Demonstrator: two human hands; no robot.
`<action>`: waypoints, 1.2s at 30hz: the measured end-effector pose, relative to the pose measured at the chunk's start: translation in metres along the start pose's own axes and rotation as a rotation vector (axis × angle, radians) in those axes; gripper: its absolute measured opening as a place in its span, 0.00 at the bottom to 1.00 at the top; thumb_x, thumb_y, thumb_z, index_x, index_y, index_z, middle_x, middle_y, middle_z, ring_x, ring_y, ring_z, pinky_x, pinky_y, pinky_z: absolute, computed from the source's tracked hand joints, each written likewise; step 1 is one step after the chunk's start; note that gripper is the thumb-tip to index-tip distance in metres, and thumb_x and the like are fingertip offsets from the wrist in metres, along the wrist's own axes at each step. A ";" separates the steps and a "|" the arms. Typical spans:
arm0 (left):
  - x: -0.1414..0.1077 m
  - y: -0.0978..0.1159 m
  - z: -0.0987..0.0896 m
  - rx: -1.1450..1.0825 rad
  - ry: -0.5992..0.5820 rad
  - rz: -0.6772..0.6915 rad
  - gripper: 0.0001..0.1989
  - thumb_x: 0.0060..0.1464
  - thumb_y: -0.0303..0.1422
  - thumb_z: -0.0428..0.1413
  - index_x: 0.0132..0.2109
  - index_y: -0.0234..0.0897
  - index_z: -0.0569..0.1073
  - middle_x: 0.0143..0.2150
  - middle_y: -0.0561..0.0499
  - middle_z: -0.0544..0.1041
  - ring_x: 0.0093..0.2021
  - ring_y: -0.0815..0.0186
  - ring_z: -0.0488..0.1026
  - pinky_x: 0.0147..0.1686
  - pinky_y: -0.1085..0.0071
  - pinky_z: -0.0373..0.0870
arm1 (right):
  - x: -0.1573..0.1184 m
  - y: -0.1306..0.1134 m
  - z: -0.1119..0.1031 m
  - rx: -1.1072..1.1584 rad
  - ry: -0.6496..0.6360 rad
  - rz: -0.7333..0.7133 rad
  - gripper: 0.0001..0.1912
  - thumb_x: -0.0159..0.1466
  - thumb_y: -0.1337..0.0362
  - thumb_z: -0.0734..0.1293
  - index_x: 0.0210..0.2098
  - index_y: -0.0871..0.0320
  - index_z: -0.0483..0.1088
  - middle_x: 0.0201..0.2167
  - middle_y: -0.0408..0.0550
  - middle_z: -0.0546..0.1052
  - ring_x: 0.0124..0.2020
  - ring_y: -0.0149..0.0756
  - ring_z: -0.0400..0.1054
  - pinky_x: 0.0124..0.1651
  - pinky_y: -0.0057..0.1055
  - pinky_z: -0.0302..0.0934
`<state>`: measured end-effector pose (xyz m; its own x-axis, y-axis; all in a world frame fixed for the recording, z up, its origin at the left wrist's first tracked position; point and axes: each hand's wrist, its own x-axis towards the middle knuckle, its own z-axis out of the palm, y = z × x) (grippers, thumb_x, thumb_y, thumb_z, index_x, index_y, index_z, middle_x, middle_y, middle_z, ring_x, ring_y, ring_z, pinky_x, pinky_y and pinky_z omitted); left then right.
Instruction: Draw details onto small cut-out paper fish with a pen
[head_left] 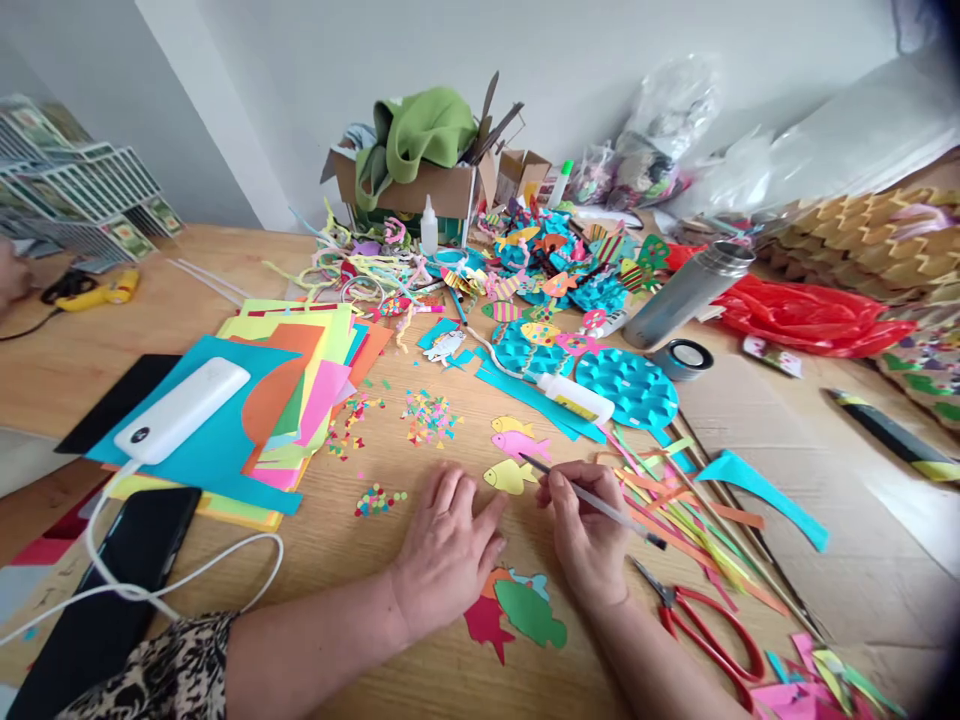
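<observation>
My right hand (589,530) is closed around a thin pen (600,500), its dark tip by the tail of a pale yellow paper fish (508,477). Above that fish lie a pink paper fish (517,444) and a smaller yellow one (511,426). My left hand (448,540) rests on the table with its fingers spread, just left of the fish, holding nothing. Between my wrists are a green paper fish (531,612) and a red one (489,627). Piles of tiny paper bits (431,418) and small dots (379,500) lie left of the fish.
Coloured paper sheets (285,400) under a white power bank (184,410) lie left. A glue bottle (576,399), paper strips (675,490) and red-handled scissors (709,630) are right. A metal flask (686,295) leans behind. At the far left, another person's hand (11,275) shows.
</observation>
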<state>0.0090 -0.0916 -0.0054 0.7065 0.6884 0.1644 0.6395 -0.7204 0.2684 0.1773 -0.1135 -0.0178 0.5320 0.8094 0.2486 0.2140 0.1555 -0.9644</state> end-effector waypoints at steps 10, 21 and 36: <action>0.000 0.002 -0.003 0.011 0.018 -0.003 0.19 0.59 0.36 0.56 0.56 0.41 0.69 0.48 0.45 0.67 0.55 0.54 0.61 0.60 0.50 0.58 | 0.001 0.002 -0.001 -0.039 0.005 -0.055 0.11 0.69 0.56 0.60 0.44 0.57 0.68 0.31 0.46 0.75 0.32 0.36 0.72 0.38 0.36 0.67; -0.001 -0.003 0.006 0.010 0.092 0.014 0.17 0.60 0.37 0.55 0.56 0.42 0.71 0.55 0.43 0.65 0.63 0.48 0.56 0.61 0.45 0.54 | 0.004 -0.007 0.000 -0.087 0.077 -0.151 0.14 0.70 0.55 0.58 0.44 0.58 0.68 0.36 0.52 0.78 0.35 0.39 0.75 0.42 0.41 0.67; 0.009 -0.013 0.006 0.044 0.048 0.124 0.15 0.64 0.39 0.51 0.56 0.44 0.69 0.54 0.50 0.73 0.63 0.50 0.57 0.64 0.44 0.45 | 0.014 0.011 -0.013 -0.466 -0.119 -0.449 0.09 0.71 0.64 0.58 0.44 0.55 0.68 0.32 0.47 0.81 0.37 0.40 0.75 0.42 0.36 0.66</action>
<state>0.0089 -0.0761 -0.0128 0.7661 0.5965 0.2392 0.5618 -0.8023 0.2016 0.1980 -0.1082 -0.0238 0.2202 0.7841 0.5803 0.7407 0.2527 -0.6225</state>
